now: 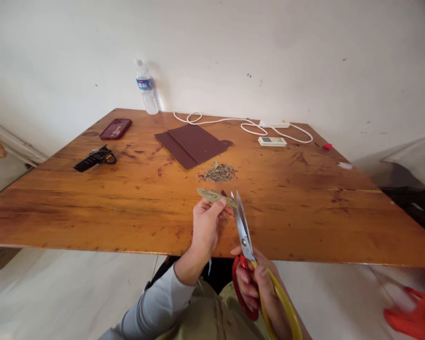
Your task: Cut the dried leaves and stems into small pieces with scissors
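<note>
My left hand (206,225) pinches a flat greenish-brown strip (209,195) with dark line markings, pointed at its far left end. Around the red and yellow handles of a pair of scissors (244,236) wraps my right hand (258,283). The scissor blades are slightly parted, and the strip's right end meets them. Whether the strip is paper or sheet foam I cannot tell. Just beyond the strip, a small heap of thin brownish-green clippings (219,173) lies on the table, with a few loose bits scattered around it.
Two dark maroon sheets (193,144) lie behind the clippings on the wooden table (127,222). To the left are a phone (115,129) and a black clip (96,158). A bottle (147,89) stands by the wall; a white power strip (274,123) and a remote (272,141) lie back right.
</note>
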The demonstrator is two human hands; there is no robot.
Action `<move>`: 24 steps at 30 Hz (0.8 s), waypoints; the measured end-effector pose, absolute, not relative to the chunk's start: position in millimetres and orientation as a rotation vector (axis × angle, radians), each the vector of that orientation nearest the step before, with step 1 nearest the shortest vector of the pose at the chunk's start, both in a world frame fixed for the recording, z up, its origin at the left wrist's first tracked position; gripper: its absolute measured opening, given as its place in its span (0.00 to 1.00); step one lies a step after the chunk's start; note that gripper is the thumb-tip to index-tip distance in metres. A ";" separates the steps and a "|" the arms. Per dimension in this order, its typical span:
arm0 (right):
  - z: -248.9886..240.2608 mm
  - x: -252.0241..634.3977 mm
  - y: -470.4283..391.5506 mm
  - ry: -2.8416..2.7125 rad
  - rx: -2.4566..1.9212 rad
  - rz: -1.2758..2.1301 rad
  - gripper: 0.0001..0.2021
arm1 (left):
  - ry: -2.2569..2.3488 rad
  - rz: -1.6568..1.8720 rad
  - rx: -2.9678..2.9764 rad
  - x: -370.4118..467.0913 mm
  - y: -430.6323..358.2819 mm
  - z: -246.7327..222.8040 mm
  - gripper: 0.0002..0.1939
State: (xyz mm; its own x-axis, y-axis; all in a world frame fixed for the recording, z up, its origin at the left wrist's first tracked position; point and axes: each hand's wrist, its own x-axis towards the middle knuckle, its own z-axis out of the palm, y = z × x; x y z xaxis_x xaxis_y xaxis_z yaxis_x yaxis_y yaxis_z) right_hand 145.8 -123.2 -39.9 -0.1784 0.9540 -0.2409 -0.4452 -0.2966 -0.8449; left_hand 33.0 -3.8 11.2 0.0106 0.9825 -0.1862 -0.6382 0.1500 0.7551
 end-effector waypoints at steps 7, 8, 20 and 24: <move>-38.5 147.1 -127.2 -0.763 -1.097 1.584 0.31 | 0.789 1.355 0.531 32.6 -4.0 13.3 0.10; -36.8 146.6 -128.1 -0.765 -1.104 1.577 0.31 | 0.789 1.354 0.534 32.5 -3.9 13.6 0.09; -26.6 147.5 -130.8 -0.800 -1.168 1.552 0.27 | 0.805 1.361 0.553 31.9 -3.4 13.7 0.10; -23.7 148.0 -132.3 -0.803 -1.183 1.556 0.26 | 0.809 1.359 0.550 31.9 -3.5 13.1 0.11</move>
State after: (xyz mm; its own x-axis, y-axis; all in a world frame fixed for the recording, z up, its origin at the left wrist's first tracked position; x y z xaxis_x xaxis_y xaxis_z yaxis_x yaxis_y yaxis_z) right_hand 148.0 -132.3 -23.7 -0.0409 0.9531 -0.2999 -0.3081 -0.2976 -0.9036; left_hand 31.9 -3.5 13.1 0.0152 0.9823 -0.1866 -0.6320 0.1541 0.7595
